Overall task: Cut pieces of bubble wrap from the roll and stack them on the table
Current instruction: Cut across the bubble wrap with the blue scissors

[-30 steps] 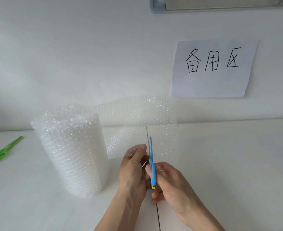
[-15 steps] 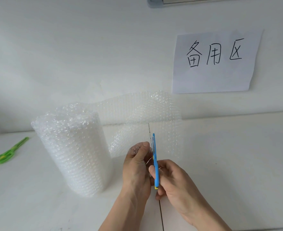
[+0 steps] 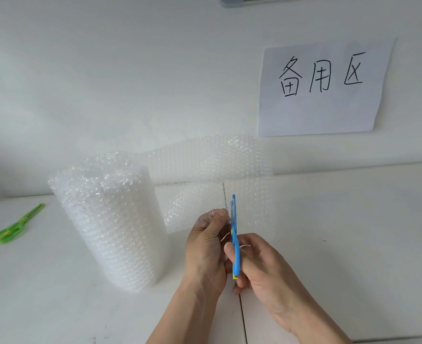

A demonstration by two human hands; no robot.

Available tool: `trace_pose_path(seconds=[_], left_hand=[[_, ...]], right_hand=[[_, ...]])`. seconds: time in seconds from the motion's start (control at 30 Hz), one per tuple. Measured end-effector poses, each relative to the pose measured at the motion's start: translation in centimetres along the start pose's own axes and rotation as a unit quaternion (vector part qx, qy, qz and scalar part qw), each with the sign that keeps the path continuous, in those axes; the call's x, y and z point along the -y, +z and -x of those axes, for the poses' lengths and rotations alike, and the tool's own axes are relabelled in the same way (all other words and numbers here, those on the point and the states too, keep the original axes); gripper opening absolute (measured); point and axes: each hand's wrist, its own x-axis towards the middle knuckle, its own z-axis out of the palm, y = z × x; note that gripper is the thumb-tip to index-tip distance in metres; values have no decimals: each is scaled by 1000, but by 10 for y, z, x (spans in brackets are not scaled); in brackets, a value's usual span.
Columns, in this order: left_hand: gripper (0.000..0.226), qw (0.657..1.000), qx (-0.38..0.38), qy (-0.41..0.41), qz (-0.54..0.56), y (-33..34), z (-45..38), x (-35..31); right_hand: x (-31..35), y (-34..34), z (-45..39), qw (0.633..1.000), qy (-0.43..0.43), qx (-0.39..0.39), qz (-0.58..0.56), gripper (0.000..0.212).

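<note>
A thick roll of clear bubble wrap [image 3: 108, 219] stands upright on the white table [image 3: 353, 232], left of centre. A loose sheet [image 3: 217, 175] runs from the roll to the right and hangs upright. My left hand [image 3: 206, 247] pinches the sheet's lower edge. My right hand [image 3: 262, 266] grips blue scissors [image 3: 234, 244], blades pointing up into the sheet's bottom edge just right of my left fingers.
Green scissors [image 3: 17, 225] lie at the table's far left. A white paper sign with handwritten characters [image 3: 324, 88] is stuck on the wall behind. A seam in the table [image 3: 243, 319] runs toward me between my forearms.
The hands and scissors hold nearly the same place at the sheet's lower edge; the view has shifted slightly, with the sign sitting a little higher than a second ago.
</note>
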Motion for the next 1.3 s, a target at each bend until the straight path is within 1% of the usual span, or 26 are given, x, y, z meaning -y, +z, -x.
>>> trace_pose_path(seconds=[0.13, 0.3, 0.4, 0.5, 0.63, 0.7, 0.77, 0.87, 0.9, 1.0, 1.07, 1.2, 1.3], left_hand=[[16, 1000, 0, 6, -2, 0, 1, 2], [9, 1000, 1, 4, -2, 0, 1, 2], [11, 1000, 8, 2, -12, -1, 2, 1], [12, 1000, 9, 7, -21, -2, 2, 1], [11, 1000, 5, 14, -20, -2, 1, 1], [13, 1000, -1, 23, -20, -3, -1, 2], [14, 999, 0, 25, -20, -2, -2, 2], [16, 1000, 7, 18, -22, -1, 0, 2], [16, 999, 10, 18, -24, -1, 0, 2], [17, 999, 9, 20, -27, -2, 0, 2], [16, 999, 5, 21, -24, -2, -1, 1], [13, 999, 1, 24, -24, -2, -1, 1], [11, 999, -2, 34, -21, -2, -2, 2]], right_hand=[[-2, -2, -1, 1000, -10, 0, 5, 20], [-1, -3, -2, 1000, -3, 5, -1, 19], [1, -4, -2, 1000, 11, 11, -23, 24], [3, -3, -2, 999, 12, 15, -33, 23], [1, -4, -1, 999, 3, 19, -32, 37], [0, -4, 0, 999, 1, 17, -30, 40], [0, -4, 0, 999, 1, 18, -30, 36], [0, -4, -1, 999, 7, 24, -31, 24], [1, -4, -1, 999, 10, 27, -32, 24], [3, -4, -1, 999, 17, 35, -34, 36], [4, -4, -1, 998, 21, 41, -30, 40], [4, -3, 1, 999, 17, 42, -24, 44], [3, -3, 1, 999, 11, 36, -23, 41]])
